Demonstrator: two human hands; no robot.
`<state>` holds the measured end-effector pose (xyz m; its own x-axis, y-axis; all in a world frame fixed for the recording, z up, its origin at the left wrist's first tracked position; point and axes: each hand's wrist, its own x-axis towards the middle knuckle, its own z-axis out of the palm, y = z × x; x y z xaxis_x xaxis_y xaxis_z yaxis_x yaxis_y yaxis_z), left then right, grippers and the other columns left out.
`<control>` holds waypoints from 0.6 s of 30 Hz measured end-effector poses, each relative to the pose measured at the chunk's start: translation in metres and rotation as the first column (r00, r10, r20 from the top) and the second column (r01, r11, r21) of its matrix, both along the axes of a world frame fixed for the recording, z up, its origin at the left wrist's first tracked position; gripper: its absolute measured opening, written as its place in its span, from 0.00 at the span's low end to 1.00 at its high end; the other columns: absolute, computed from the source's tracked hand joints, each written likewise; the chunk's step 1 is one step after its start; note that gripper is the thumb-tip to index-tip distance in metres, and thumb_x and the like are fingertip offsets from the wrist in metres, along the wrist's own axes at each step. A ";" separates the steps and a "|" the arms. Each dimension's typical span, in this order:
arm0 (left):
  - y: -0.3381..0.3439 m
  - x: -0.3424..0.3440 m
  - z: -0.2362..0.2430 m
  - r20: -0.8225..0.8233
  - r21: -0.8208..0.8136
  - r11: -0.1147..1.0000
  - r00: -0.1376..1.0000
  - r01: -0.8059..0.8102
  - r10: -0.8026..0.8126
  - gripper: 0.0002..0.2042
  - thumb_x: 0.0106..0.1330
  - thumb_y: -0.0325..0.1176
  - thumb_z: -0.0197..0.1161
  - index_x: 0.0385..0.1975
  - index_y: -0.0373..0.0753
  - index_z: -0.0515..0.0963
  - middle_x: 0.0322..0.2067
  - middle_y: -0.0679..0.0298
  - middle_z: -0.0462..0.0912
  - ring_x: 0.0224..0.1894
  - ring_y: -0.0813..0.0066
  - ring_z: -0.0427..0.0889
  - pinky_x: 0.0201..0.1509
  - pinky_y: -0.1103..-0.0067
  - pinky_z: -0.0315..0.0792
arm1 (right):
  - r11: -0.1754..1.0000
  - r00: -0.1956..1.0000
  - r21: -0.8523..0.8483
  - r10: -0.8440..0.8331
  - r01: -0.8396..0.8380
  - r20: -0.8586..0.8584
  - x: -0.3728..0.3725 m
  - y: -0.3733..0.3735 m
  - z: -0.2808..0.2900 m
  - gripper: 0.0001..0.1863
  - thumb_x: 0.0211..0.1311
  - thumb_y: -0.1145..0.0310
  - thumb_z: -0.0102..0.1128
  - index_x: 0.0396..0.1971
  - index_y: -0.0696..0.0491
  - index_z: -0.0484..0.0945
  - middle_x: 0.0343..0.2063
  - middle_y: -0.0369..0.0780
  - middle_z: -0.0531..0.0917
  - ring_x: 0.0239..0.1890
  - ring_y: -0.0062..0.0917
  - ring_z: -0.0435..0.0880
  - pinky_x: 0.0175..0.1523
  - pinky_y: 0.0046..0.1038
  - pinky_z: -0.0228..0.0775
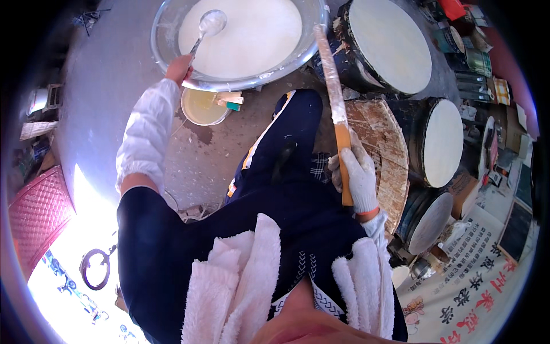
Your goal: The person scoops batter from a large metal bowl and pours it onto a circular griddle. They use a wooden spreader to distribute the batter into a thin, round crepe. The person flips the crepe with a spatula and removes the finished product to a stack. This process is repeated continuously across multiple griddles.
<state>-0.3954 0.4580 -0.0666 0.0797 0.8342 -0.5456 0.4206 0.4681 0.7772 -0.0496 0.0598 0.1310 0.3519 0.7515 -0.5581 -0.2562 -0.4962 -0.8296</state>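
At the upper left, my left hand is closed around the handle of a metal ladle. The ladle's bowl is over the white batter-like liquid in a large metal basin. My right hand, in a white knit glove with an orange band at the wrist, grips the wooden handle of a long scraper. Pale residue coats the scraper's long blade, which points up toward the basin's right rim. Whether its tip touches the rim I cannot tell.
Below the basin stands a small bucket of yellowish liquid, with a green-ended brush at its rim. Several dark drums with pale round tops line the right side. A worn curved wooden board lies beside my right hand; a red woven chair is far left.
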 end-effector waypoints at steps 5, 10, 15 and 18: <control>0.051 -0.005 -0.085 -0.322 0.068 0.864 0.830 0.499 -0.455 0.12 0.70 0.39 0.52 0.35 0.37 0.78 0.17 0.62 0.74 0.14 0.74 0.71 0.16 0.76 0.65 | 0.974 0.976 -0.081 0.207 -0.212 -0.065 0.019 0.092 -0.023 0.29 0.73 0.67 0.47 0.73 0.46 0.59 0.22 0.38 0.78 0.12 0.15 0.72 0.15 0.17 0.62; 0.027 0.021 -0.045 -0.108 -0.306 0.795 0.811 0.523 -0.575 0.12 0.71 0.38 0.51 0.39 0.35 0.77 0.14 0.63 0.70 0.09 0.76 0.66 0.10 0.76 0.59 | 0.868 0.895 -0.243 0.381 -0.432 -0.231 0.034 0.187 -0.059 0.27 0.74 0.66 0.47 0.71 0.40 0.63 0.21 0.37 0.77 0.13 0.15 0.72 0.15 0.17 0.61; 0.015 0.035 -0.013 -0.079 -0.414 0.659 0.696 0.628 -0.713 0.13 0.71 0.36 0.50 0.36 0.32 0.76 0.15 0.64 0.70 0.09 0.78 0.65 0.10 0.77 0.60 | 0.538 0.555 -0.446 0.825 -0.715 0.106 0.041 0.252 -0.078 0.24 0.74 0.64 0.49 0.68 0.46 0.67 0.20 0.36 0.76 0.13 0.17 0.72 0.14 0.21 0.60; 0.007 0.034 -0.011 0.079 -0.578 0.680 0.861 0.451 -0.503 0.12 0.72 0.35 0.51 0.33 0.33 0.76 0.15 0.66 0.71 0.10 0.81 0.66 0.11 0.80 0.60 | 0.415 0.501 -0.495 0.864 -0.763 -0.049 0.038 0.279 -0.041 0.24 0.73 0.64 0.49 0.67 0.51 0.67 0.21 0.38 0.77 0.13 0.19 0.74 0.15 0.22 0.64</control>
